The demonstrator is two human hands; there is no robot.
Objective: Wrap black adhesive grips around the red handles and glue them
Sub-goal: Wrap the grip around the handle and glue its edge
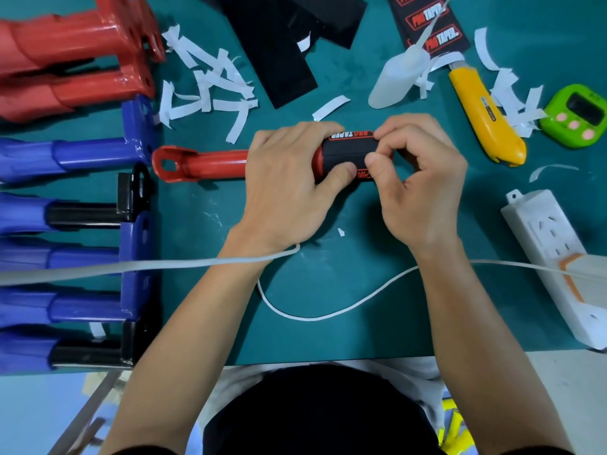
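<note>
A red handle [210, 164] lies across the middle of the green mat, its eyelet end pointing left. A black adhesive grip [349, 151] with red lettering is wrapped round its right end. My left hand [285, 188] grips the handle from above, thumb pressed on the grip's lower edge. My right hand [417, 178] pinches the grip's right end with curled fingers and thumb. More black grip sheets [282, 50] lie at the top centre, and printed ones [430, 21] at the top right. A translucent glue bottle [399, 78] lies above my hands.
Red handles [75, 60] and blue and black ones [82, 224] are stacked along the left. White backing strips [210, 90] litter the mat. A yellow utility knife [486, 119], a green timer [578, 116], a white power strip [555, 257] and a white cable [328, 313] lie nearby.
</note>
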